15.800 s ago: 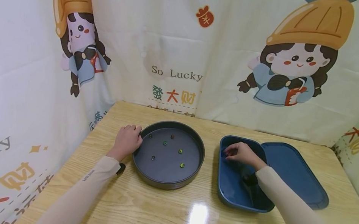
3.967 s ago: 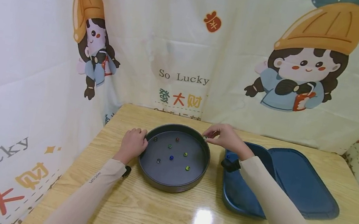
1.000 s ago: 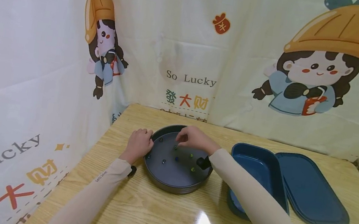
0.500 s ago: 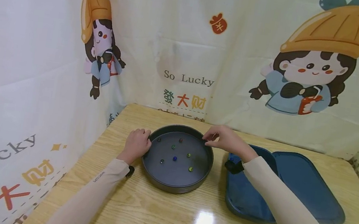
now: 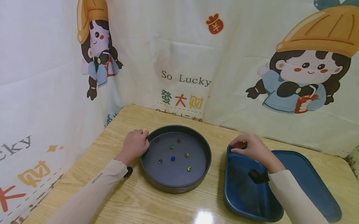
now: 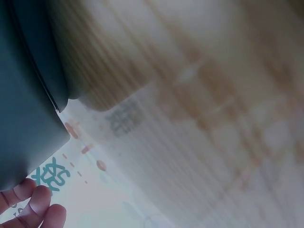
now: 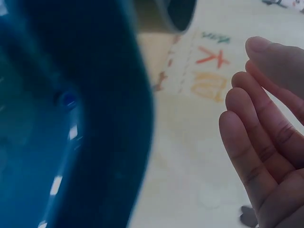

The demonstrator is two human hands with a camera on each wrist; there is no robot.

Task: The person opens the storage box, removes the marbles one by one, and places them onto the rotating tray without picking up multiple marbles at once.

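Observation:
My left hand (image 5: 135, 145) grips the left rim of a round dark pan (image 5: 173, 180); its fingertips touch the pan wall (image 6: 28, 142) in the left wrist view. Several small marbles lie spread over the pan floor, among them a blue marble (image 5: 173, 158), a yellow-green marble (image 5: 189, 169) and a reddish marble (image 5: 179, 140). Over the far left corner of a deep blue box (image 5: 241, 185) is my right hand (image 5: 253, 148), fingers loosely bent. No marble shows between its fingers in the right wrist view. A blue marble (image 7: 69, 100) sits inside the box.
A flat blue lid (image 5: 314, 184) lies to the right of the box, partly behind my right forearm. Both containers stand on a wooden table (image 5: 158, 216), with a strip of wood between them. A printed curtain (image 5: 226, 76) hangs behind and at both sides.
My right hand has moved from over the pan, past its right rim, to the box. My left hand stays on the rim. Since the oldest frame, a blue marble has appeared in the pan.

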